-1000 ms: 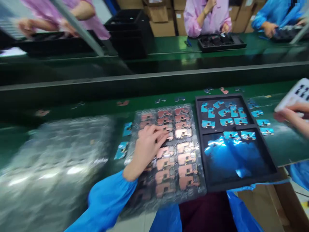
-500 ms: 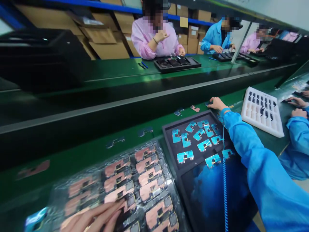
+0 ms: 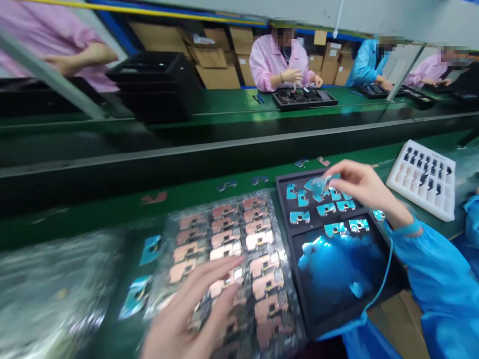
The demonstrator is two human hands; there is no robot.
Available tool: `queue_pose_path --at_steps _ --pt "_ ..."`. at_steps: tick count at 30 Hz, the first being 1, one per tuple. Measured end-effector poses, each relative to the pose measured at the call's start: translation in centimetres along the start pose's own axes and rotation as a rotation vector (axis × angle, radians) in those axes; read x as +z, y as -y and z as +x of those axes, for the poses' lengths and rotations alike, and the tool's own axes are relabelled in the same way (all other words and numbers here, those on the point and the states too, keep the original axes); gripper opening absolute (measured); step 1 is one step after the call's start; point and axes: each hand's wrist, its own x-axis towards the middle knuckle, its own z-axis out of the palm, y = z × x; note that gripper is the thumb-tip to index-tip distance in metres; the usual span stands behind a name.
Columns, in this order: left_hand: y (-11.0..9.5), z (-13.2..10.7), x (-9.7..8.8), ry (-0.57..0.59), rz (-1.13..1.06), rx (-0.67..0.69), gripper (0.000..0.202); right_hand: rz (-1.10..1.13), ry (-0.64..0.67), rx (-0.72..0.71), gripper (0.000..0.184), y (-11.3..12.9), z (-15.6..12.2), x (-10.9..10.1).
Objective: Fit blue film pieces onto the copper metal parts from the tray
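Note:
My left hand (image 3: 198, 309) is spread over a clear plastic tray (image 3: 279, 199) with rows of pinkish circuit boards (image 3: 260, 240). Its thumb and fingers are apart, and I see nothing held. My right hand (image 3: 361, 182) pinches a thin light-blue piece (image 3: 318, 187), blurred, which looks like a circuit board, above the upper part of a black tray (image 3: 295, 259). Several blue circuit boards (image 3: 299, 217) lie in that tray; some are hidden behind my right fingers. The tray's lower part has a shiny dark surface. A blue cord runs from my right wrist.
Two blue boards (image 3: 134, 297) lie left of the clear tray, near blurred clear plastic (image 3: 48, 294). Loose boards (image 3: 226, 186) lie along the green bench. A white slotted tray (image 3: 422, 179) stands at right. Across the divider (image 3: 209, 144), people work beside stacked black trays (image 3: 157, 85).
The view has swung left. My right hand has come back from the bench beyond the black tray to over it, now with the light-blue piece. My left hand stays over the pink boards.

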Motion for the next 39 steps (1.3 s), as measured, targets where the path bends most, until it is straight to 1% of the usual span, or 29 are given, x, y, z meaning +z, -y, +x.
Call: queue_pose_path --at_steps 1,2,3,4,5,6,9,10,12,14,16,18,21,23,26,27,29,31,33,36,38,39 --pt "-1.6 -0.3 0.9 0.067 -0.099 -0.066 0.03 0.055 0.177 -0.058 0.028 2.5 -2.2 1.7" --pt "-2.9 -0.5 1.8 0.146 -0.221 -0.125 0.036 0.088 0.303 -0.101 0.028 4.5 -4.2 3.3" --pt "-3.9 -0.6 2.8 0.185 -0.352 -0.189 0.04 0.12 0.381 -0.131 0.026 6.1 -5.9 4.8" --pt "-4.5 -0.9 3.6 0.21 -0.463 -0.252 0.041 0.134 0.412 -0.145 0.024 7.3 -7.4 6.1" --pt "-4.9 -1.2 4.4 0.209 -0.55 -0.315 0.041 0.146 0.386 -0.146 0.023 7.9 -8.6 7.4" --pt "-5.1 -1.5 5.1 0.182 -0.614 -0.373 0.039 0.153 0.319 -0.136 0.022 8.1 -9.6 8.5" --pt "-4.9 -2.9 6.4 0.03 -0.716 -0.494 0.034 0.195 0.052 -0.069 0.028 7.4 -11.8 11.1" --pt "-4.8 -3.3 6.7 -0.02 -0.745 -0.511 0.034 0.228 -0.003 -0.053 0.029 7.1 -12.3 11.8" --pt "-4.6 -4.1 7.3 -0.077 -0.81 -0.519 0.032 0.301 -0.073 -0.035 0.022 6.5 -13.2 13.0" --pt "-4.7 -4.7 7.8 -0.098 -0.874 -0.507 0.03 0.352 -0.134 -0.008 0.013 6.2 -13.9 14.1" --pt "-4.8 -5.0 8.2 -0.098 -0.917 -0.503 0.028 0.378 -0.2 0.033 0.01 6.1 -14.4 15.0" --pt "-4.9 -5.2 8.3 -0.073 -0.924 -0.512 0.025 0.381 -0.251 0.044 0.009 6.0 -14.7 15.6" --pt "-4.9 -5.4 8.3 -0.036 -0.873 -0.528 0.02 0.343 -0.294 -0.007 0.016 5.7 -14.9 15.9" --pt "-4.8 -5.4 8.3 -0.04 -0.846 -0.53 0.02 0.325 -0.29 -0.019 0.023 5.5 -15.1 15.8" --pt "-4.4 -5.4 8.4 -0.021 -0.869 -0.52 0.024 0.318 -0.256 -0.002 0.026 5.3 -15.4 15.7" --pt "-4.2 -5.5 8.4 0.009 -0.899 -0.518 0.026 0.301 -0.252 -0.01 0.026 5.2 -15.5 15.6" --pt "-3.9 -5.5 8.5 0.123 -0.999 -0.535 0.031 0.237 -0.27 -0.06 0.027 5.1 -15.6 15.5" --pt "-3.6 -5.5 8.4 0.253 -1.12 -0.579 0.036 0.163 -0.304 -0.124 0.028 4.9 -15.7 15.5" --pt "-3.3 -5.6 8.4 0.346 -1.218 -0.628 0.038 0.117 -0.31 -0.166 0.029 4.9 -15.7 15.3" --pt "-3.0 -5.8 8.3 0.388 -1.292 -0.665 0.038 0.092 -0.25 -0.209 0.026 5.1 -15.9 14.9" --pt "-2.9 -5.9 8.3 0.374 -1.304 -0.659 0.037 0.065 -0.232 -0.245 0.02 5.4 -16.1 14.5" --pt "-2.9 -5.9 8.3 0.362 -1.303 -0.651 0.037 0.034 -0.245 -0.269 0.02 5.6 -16.2 14.4"
